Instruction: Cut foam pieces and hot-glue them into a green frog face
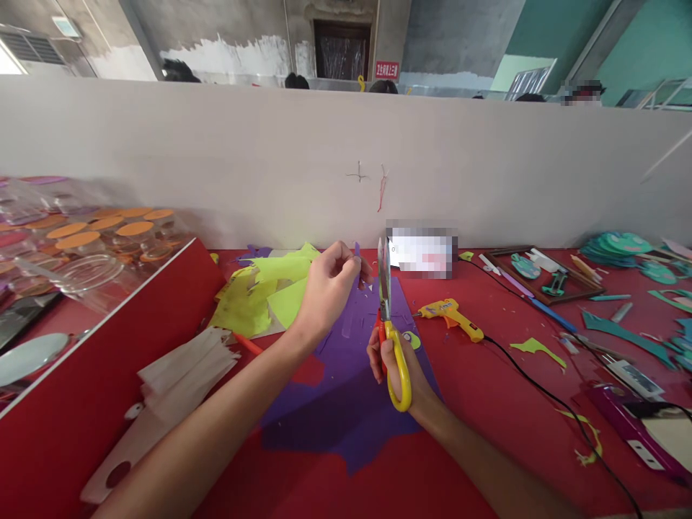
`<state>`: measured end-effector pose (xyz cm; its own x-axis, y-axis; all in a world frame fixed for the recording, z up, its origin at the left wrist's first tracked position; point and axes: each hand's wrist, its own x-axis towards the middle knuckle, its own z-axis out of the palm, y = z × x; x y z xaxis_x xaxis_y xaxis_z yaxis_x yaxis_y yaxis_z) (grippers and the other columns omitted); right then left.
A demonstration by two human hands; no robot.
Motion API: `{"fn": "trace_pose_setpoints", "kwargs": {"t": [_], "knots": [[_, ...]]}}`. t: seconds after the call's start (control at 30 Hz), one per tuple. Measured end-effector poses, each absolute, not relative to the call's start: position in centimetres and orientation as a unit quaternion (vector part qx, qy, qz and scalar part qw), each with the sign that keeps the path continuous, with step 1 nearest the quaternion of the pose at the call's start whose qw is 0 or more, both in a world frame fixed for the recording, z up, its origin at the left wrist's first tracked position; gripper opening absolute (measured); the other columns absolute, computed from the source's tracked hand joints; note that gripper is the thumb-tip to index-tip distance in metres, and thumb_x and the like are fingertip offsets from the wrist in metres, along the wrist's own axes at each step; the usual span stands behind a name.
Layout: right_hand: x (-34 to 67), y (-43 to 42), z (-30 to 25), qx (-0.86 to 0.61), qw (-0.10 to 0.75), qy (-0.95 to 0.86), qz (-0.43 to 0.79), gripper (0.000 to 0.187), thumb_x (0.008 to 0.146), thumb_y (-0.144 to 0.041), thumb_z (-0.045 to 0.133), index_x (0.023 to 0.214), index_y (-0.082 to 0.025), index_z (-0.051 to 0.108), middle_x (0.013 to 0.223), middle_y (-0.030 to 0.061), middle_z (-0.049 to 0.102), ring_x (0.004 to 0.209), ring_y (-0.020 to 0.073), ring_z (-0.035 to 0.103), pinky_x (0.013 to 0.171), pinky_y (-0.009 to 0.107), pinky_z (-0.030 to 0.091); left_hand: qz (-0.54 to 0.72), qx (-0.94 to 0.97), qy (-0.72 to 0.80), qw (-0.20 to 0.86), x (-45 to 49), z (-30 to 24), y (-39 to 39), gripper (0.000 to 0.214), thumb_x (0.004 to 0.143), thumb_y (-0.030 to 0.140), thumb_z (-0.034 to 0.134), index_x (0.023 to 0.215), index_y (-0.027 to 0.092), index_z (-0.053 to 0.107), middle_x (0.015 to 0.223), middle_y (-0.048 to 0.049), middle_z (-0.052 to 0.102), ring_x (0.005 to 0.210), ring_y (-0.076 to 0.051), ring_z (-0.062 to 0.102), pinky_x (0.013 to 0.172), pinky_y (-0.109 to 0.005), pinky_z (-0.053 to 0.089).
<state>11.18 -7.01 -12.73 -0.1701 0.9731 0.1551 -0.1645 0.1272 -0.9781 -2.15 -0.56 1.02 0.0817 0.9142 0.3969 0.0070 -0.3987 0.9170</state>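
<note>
As left fingers (349, 268) pinch a purple strip (357, 249) between them, right fingers (373, 352) clasp scissors (386, 311); blades (384, 277) point upward.

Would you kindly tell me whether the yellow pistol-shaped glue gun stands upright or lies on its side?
On its side: the yellow glue gun has its body and handle both lying along the red tabletop.

Your glue gun (446, 310) on the surface (486, 425)
You have a sheet (346, 393) left of it, a screen (411, 250) behind, a tray (579, 295) behind-right.
</note>
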Motion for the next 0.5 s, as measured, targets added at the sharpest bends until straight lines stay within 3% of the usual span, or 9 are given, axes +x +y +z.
{"fn": "trace_pose_setpoints", "kwargs": {"t": [0.17, 0.27, 0.37, 0.5], "knots": [[11.2, -7.1, -12.7, -0.37, 0.526, -0.542, 0.541, 0.053, 0.093, -0.074, 0.043, 0.088, -0.021, 0.048, 0.057, -0.0081, 0.042, 0.041, 0.0062, 0.036, 0.038, 0.018, 0.032, 0.576, 0.611, 0.381, 0.386, -2.4, 0.8, -0.1, 0.019, 0.09, 0.022, 0.058, 0.074, 0.018, 0.051, 0.069, 0.0002, 0.055, 0.063, -0.01, 0.054, 0.058, -0.023, 0.044], [11.2, -7.1, -12.6, -0.371, 0.527, -0.544, 0.537, 0.052, 0.094, -0.072, 0.042, 0.088, -0.021, 0.049, 0.056, -0.0081, 0.042, 0.041, 0.0059, 0.036, 0.038, 0.018, 0.032, 0.573, 0.626, 0.369, 0.379, -2.7, 0.7, 0.2, 0.004, 0.09, 0.02, 0.06, 0.089, 0.017, 0.06, 0.08, -0.0017, 0.059, 0.069, -0.009, 0.056, 0.063, -0.022, 0.048], [11.3, -6.9, -12.7, -0.37, 0.531, -0.539, 0.539, 0.052, 0.094, -0.072, 0.043, 0.088, -0.021, 0.049, 0.057, -0.008, 0.043, 0.041, 0.0057, 0.036, 0.038, 0.018, 0.032, 0.573, 0.636, 0.347, 0.382, -2.9, 0.5, 0.5, 0.017, 0.088, 0.014, 0.059, 0.104, 0.017, 0.062, 0.091, -0.0039, 0.061, 0.076, -0.011, 0.06, 0.07, -0.024, 0.055], [11.3, -6.8, -12.7, -0.373, 0.531, -0.534, 0.541, 0.052, 0.093, -0.073, 0.045, 0.088, -0.021, 0.049, 0.059, -0.0079, 0.043, 0.041, 0.0057, 0.037, 0.038, 0.018, 0.032, 0.584, 0.637, 0.346, 0.366, -2.9, 0.5, 0.7, 0.02, 0.086, 0.011, 0.058, 0.105, 0.018, 0.063, 0.092, -0.0037, 0.06, 0.077, -0.011, 0.061, 0.069, -0.024, 0.056]]}}
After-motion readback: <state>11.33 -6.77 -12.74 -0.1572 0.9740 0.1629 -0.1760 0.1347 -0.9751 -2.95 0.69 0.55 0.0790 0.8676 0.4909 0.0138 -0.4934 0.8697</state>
